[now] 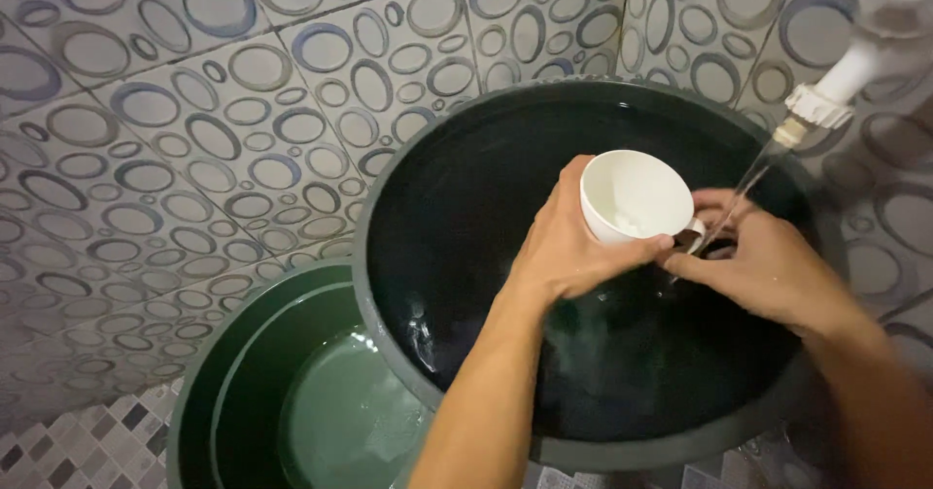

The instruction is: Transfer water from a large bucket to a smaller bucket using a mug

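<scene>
A white cup (637, 195) with suds inside is held tilted over a big dark round tub (389, 285) full of water. My left hand (564, 246) wraps the cup's side from the left and below. At the cup's handle is my right hand (763, 261), fingertips touching the cup's lower right side. A thin stream of water (746, 190) runs from a white tap (836, 86) at the upper right down onto my right hand.
A smaller green basin (292, 392) with some water stands at the lower left, against the tub. Tiled walls with ring patterns (194, 129) rise behind both. A small-tiled floor (87, 445) shows at the bottom left.
</scene>
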